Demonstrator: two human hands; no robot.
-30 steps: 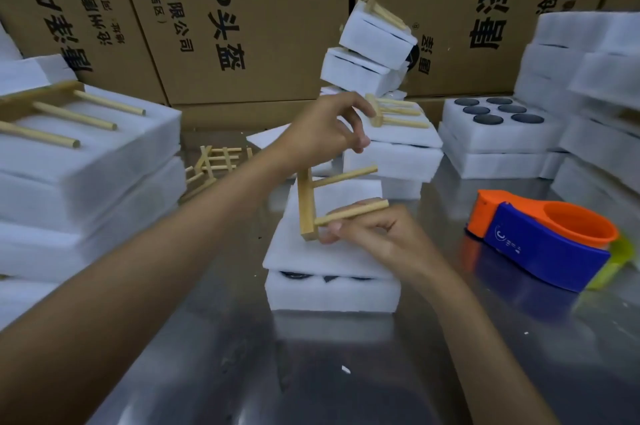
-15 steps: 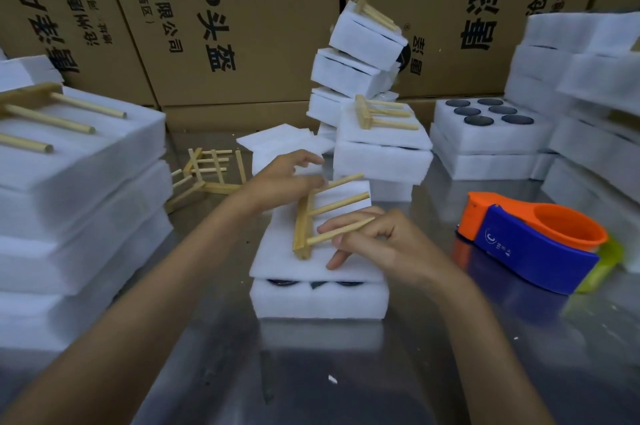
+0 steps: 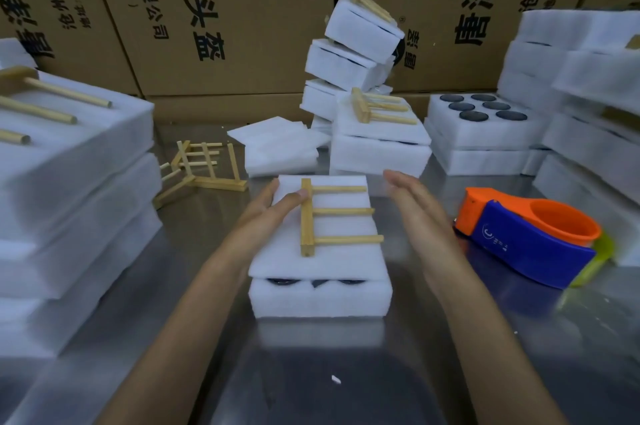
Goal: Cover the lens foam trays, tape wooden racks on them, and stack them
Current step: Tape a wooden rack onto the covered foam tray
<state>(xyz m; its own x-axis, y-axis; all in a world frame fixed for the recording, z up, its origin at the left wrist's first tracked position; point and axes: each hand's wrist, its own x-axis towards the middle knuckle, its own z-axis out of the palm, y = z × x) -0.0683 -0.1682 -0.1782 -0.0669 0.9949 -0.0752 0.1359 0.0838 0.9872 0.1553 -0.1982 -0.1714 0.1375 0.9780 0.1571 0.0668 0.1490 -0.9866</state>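
- Far left: pile of covered foam trays (image 3: 69,182) on the table (image 3: 346,372); a wooden rack (image 3: 41,95) lies on the top one, pegs pointing right.
- Left of centre, on the bare table: loose racks (image 3: 201,165) in a tangle, some tilted on one another.
- Behind them: loose foam sheets (image 3: 280,144), stacked unevenly.
- Left hand (image 3: 273,213): fingers straight along the left edge of the foam cover (image 3: 318,262); thumb tip touches the spine of the centre rack (image 3: 329,217) near its far end. Grip spread, nothing pinched.
- Centre rack: flat on the cover, spine on the left, three pegs pointing right. No tape visible on it.
- Cover sits on the front tray (image 3: 322,296); dark lenses (image 3: 284,282) show in the gap under its near edge. Tray rests on the table, directly between the two hands.
- Behind centre: a covered tray pair (image 3: 381,151) with a rack on top, and a leaning stack (image 3: 353,44) of trays behind it, topmost tilted.
- Right hand (image 3: 412,203): fingers straight and together, palm facing left, just beside the cover's right edge; blurred, cannot tell whether it touches. Grip flat, holding nothing. Peg tips lie near it.
- Right: uncovered tray (image 3: 485,127) with round dark lenses in its pockets.
- Near right: orange and blue tape dispenser (image 3: 530,237) on the table, apart from the hand.
- Far right: further foam piles (image 3: 588,95).
- Back: cardboard boxes (image 3: 225,9) with printed characters.
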